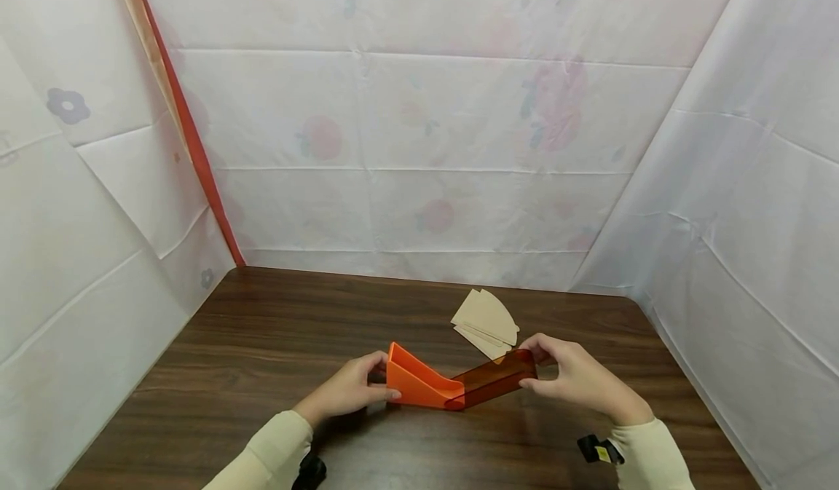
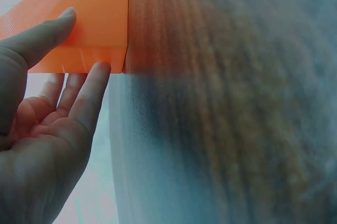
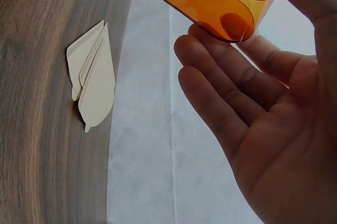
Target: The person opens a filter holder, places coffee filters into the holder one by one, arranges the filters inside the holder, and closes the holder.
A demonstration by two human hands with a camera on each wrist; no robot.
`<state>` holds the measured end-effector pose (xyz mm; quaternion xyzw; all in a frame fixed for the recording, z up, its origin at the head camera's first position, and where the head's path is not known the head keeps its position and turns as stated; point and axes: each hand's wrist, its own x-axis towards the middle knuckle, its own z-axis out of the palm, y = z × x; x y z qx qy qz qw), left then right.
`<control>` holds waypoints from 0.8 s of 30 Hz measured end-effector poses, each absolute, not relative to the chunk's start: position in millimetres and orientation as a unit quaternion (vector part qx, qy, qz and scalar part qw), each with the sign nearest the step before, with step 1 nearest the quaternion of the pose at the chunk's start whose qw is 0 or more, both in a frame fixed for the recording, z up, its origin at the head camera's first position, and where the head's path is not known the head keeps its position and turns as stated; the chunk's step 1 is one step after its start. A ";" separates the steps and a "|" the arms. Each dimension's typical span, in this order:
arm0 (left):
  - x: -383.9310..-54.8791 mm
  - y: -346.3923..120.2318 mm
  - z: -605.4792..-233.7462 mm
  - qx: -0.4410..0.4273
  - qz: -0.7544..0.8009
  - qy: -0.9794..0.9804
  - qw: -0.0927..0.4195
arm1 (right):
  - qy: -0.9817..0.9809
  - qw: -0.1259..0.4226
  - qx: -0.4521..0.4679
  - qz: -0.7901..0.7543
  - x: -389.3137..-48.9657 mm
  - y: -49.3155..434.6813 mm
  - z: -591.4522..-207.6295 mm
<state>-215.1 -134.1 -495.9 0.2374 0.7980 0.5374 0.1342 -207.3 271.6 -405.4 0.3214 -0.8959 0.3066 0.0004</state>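
Observation:
An orange wedge-shaped coffee filter holder (image 1: 419,386) stands on the table, its open top sloping down to the right. My left hand (image 1: 349,386) grips its tall left end, thumb on the near side and fingers against the end, as the left wrist view shows on the orange wall (image 2: 100,16). Joined to the holder's low right end is a see-through amber cover (image 1: 493,382), tilted up to the right. At its raised rounded end my right hand (image 1: 577,375) pinches the cover between thumb and fingers; the right wrist view shows this amber end (image 3: 210,3) close up.
Behind the cover lie several beige paper coffee filters (image 1: 483,319), fanned flat on the dark wood table (image 1: 314,315). White patterned sheets (image 1: 393,206) hang along the back and both sides of the table. A red strip (image 1: 197,140) runs down the back left corner.

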 end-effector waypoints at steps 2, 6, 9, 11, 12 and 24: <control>-213.9 -134.6 -494.9 0.235 0.537 0.799 0.135 | -0.894 -0.001 0.322 0.310 -206.9 270.8 -405.4; -212.3 -134.6 -492.5 0.234 0.540 0.797 0.135 | -0.895 0.000 0.320 0.310 -205.0 269.2 -403.6; -212.0 -133.4 -491.3 0.237 0.546 0.792 0.133 | -0.897 0.006 0.317 0.308 -203.6 268.8 -400.8; -211.8 -133.1 -490.9 0.236 0.551 0.789 0.132 | -0.897 0.009 0.315 0.308 -203.0 268.7 -398.9; -211.6 -133.2 -490.7 0.236 0.553 0.788 0.132 | -0.899 0.011 0.313 0.307 -202.8 268.7 -398.0; -210.9 -132.9 -491.9 0.237 0.557 0.785 0.133 | -0.899 0.031 0.301 0.317 -205.5 271.1 -388.8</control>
